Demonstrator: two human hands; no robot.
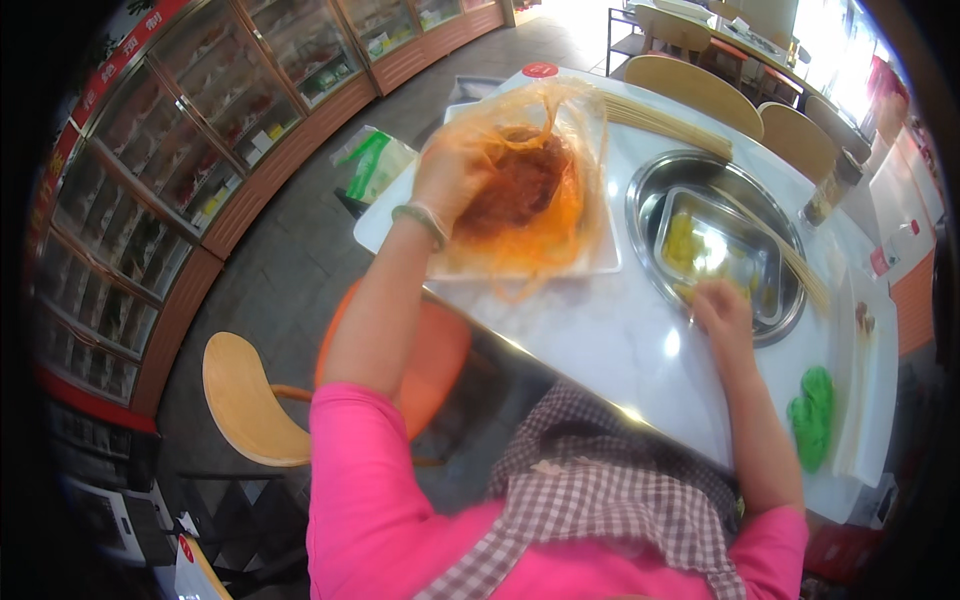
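Observation:
My left hand (452, 185) is curled at the left side of an orange-tinted plastic bag (575, 215), its fingertips partly hidden by the film. Dark red, wet-looking meat pieces (520, 180) lie in the open bag, which rests on a white tray (606, 262). Over on the right, my right hand (722, 308) is closed at the near edge of a rectangular metal tray (735, 265); what its fingers hold is too small to make out. Yellowish-green pieces (684, 242) lie in this metal tray, set in a round steel basin (648, 185). Thin wooden skewers (800, 272) lean across its right side.
A bundle of bamboo skewers (670, 124) lies along the table's far edge. Green crumpled plastic (811, 415) and a long white tray (858, 400) are at right, near a jar (832, 188). An orange stool (435, 350) and wooden chair (250, 400) stand beside the table.

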